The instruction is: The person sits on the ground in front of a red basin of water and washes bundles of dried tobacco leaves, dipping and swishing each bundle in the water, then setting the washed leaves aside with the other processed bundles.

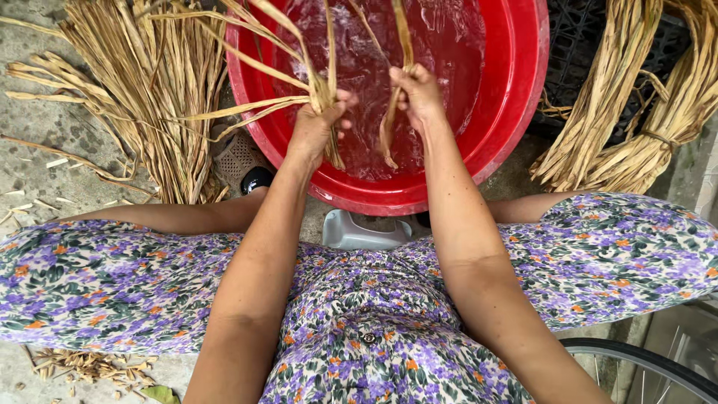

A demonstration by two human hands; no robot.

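My left hand (318,123) is closed around a bunch of long dried straw-coloured leaf strips (288,52) that fan out up and to the left over the red basin (516,90). My right hand (417,93) grips a single strip (395,112) whose lower end hangs down over the water. The basin holds clear water and sits on the ground just beyond my knees. Both hands are above the basin's near half, a hand's width apart.
A loose pile of dried strips (142,82) lies on the concrete at the left. Tied bundles (636,97) lean against a black crate at the right. A grey stool (359,232) shows between my legs. A bicycle wheel (643,366) is at bottom right.
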